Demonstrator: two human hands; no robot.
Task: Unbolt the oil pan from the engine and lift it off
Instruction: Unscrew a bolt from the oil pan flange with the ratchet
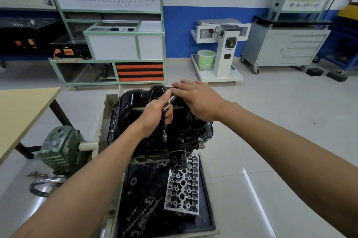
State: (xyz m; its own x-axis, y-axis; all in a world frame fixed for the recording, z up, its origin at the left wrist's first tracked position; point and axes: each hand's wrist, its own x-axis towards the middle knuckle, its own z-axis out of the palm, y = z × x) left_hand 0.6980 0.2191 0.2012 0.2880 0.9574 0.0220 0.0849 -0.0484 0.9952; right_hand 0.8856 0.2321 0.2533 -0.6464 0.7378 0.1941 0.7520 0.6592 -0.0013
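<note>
The black oil pan (135, 102) sits on top of the upturned engine (155, 148), which is mounted on a stand. My left hand (155, 114) grips the head of a ratchet wrench (170, 102). Its extension and socket (164, 137) stand upright on a bolt at the pan's near flange. My right hand (197, 100) lies flat with straight fingers over the ratchet's handle, above the pan's far right side. Another bolt (199, 138) shows on the flange at the near right corner.
A black tray (207, 208) below the engine holds a silver cylinder head (184, 181) and several loose parts. An oil filter (177, 160) juts from the engine. A green gearbox (60, 146) is at the left, beside a wooden table (23, 110). Carts stand on the floor beyond.
</note>
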